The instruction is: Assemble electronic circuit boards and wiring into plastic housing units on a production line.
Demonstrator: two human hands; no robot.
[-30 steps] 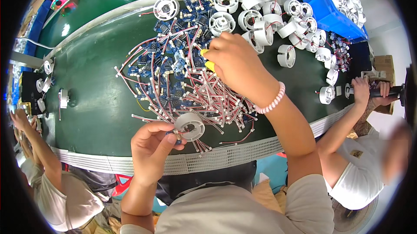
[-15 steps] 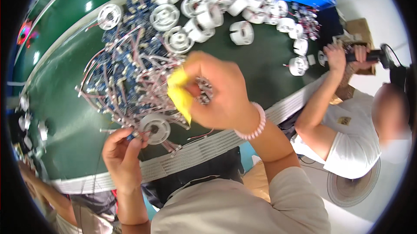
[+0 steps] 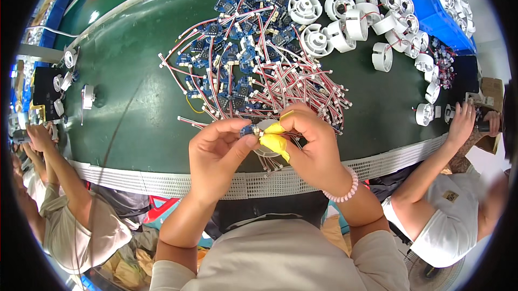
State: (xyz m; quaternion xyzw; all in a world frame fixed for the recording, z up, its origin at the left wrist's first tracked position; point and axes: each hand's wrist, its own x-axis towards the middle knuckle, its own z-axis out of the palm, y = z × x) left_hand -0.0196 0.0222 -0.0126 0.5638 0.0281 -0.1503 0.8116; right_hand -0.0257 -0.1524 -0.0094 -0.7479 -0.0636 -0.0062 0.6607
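My left hand (image 3: 213, 156) pinches a small blue circuit board (image 3: 247, 130) between thumb and fingertips. My right hand (image 3: 319, 148), wearing yellow finger covers (image 3: 274, 144) on thumb and index finger, meets it there, closed on the end of a red-and-white wire lead. Its plug is mostly hidden by the fingertips, so whether it sits in the board's socket cannot be told. Beneath both hands lies a white round housing (image 3: 264, 151), largely covered. Just beyond them spreads a heap of wire leads (image 3: 302, 88) with white plugs, alongside a pile of blue circuit boards (image 3: 232, 53).
Many white round housings (image 3: 305, 9) crowd the table's far right, beside a blue bin (image 3: 431, 13). A white perforated strip (image 3: 248, 184) edges the green table (image 3: 129, 107). Co-workers sit at left and right; the right one's hand (image 3: 461, 123) is at the table edge.
My right hand has come down from over the wire heap to my left hand, bringing a lead. The view has shifted, so the table appears farther right. My left hand still holds the board.
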